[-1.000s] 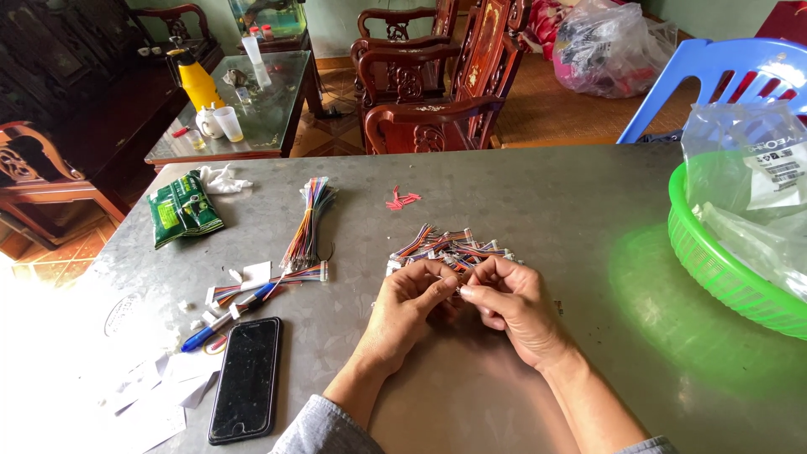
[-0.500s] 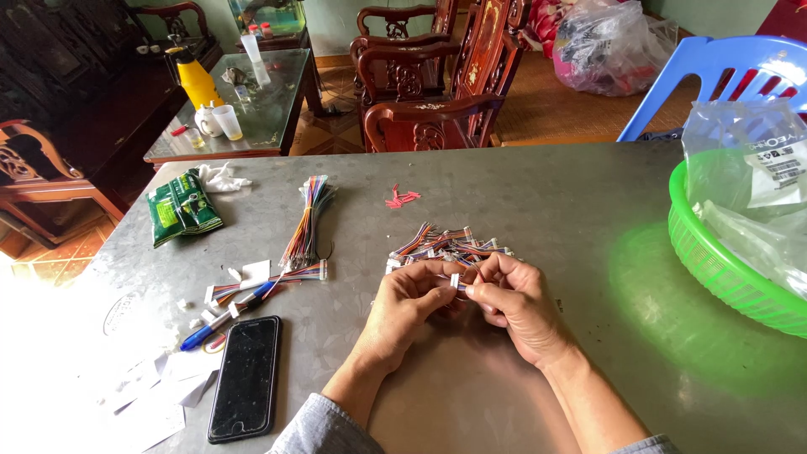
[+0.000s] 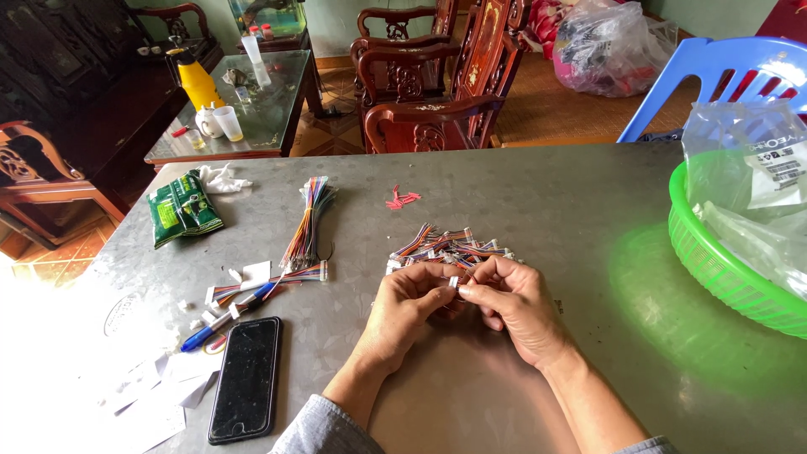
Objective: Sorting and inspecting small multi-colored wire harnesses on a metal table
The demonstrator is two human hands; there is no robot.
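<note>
A grey sheet-metal table (image 3: 521, 193) fills the frame, with carved dark wooden chairs (image 3: 437, 84) at 12 o'clock and a bright green plastic basket (image 3: 714, 261) holding clear plastic bags (image 3: 748, 176) at 3 o'clock, set within arm's reach. At 9 o'clock lie a long bundle of multicoloured wires (image 3: 307, 227) and a green foil packet (image 3: 181, 214), kept clear of the working space; a black smartphone (image 3: 246, 387) rests face up at 7 o'clock beside a blue pen (image 3: 227, 313). At the centre sits a pile of short multicoloured wire harnesses with white plugs (image 3: 450, 245), placed just beyond the fingers, apparently for easy picking. The left hand (image 3: 403, 315) and right hand (image 3: 517, 307) meet fingertip to fingertip right below that pile, both curled tight, together pinching one small white plastic connector (image 3: 455, 282) between thumbs and forefingers, raised just off the tabletop, seemingly for fine handling.
</note>
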